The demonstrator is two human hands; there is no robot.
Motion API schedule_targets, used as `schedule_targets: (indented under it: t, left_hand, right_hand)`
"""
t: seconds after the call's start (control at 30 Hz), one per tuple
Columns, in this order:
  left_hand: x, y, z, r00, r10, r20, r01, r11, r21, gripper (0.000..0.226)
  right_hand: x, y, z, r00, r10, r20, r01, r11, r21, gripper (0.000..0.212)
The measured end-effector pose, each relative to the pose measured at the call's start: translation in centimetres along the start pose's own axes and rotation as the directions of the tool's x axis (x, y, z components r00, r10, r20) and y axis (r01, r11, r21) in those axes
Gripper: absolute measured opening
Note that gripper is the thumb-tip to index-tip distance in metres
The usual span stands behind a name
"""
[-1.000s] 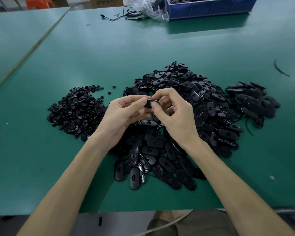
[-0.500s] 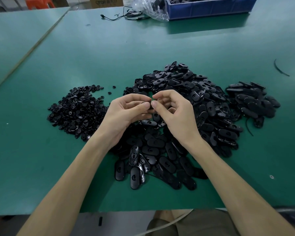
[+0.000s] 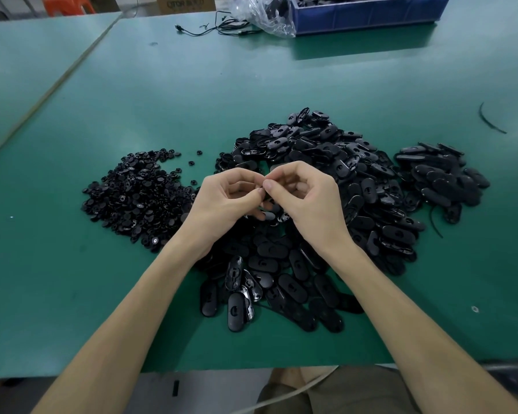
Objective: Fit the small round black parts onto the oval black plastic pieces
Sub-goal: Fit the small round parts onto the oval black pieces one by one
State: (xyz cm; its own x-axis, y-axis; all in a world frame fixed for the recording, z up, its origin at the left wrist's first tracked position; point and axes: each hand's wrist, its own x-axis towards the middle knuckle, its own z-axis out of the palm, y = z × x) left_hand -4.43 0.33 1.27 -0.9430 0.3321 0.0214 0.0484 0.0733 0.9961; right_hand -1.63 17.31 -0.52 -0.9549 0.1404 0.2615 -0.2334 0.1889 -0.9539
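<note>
Both hands are up over the middle of the green counter [image 3: 192,85], drawn close so that thumbs and forefingers meet tip to tip. The left hand [image 3: 225,201] has its fingers curled inward, and the right hand [image 3: 308,198] is curled the same way against it. Each grip is drawn tight, but the fingers hide whatever sits between them, so I cannot tell what either grip is clamped on.

Right beneath the hands spreads the big heap of oval black plastic pieces [image 3: 326,150], reaching from the near edge to the middle of the counter. To its left, just apart from it, lies the heap of small round black parts [image 3: 138,195], with a few strays between the two. On the right is a smaller, separate pile of oval pieces [image 3: 443,174].

At the far edge stands a blue bin [image 3: 365,13] with a crumpled clear plastic bag [image 3: 263,13] at its left end, and a thin black cable [image 3: 216,26] trails beside that.
</note>
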Motion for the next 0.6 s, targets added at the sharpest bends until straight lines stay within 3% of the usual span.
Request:
schedule_targets:
  t: [0.6]
  left_hand:
    - [-0.07, -0.03, 0.57, 0.998, 0.023, -0.051, -0.022, 1.0, 0.015, 0.005]
  right_hand:
    - [0.05, 0.06, 0.03, 0.999, 0.023, 0.029, -0.024, 1.0, 0.015, 0.007]
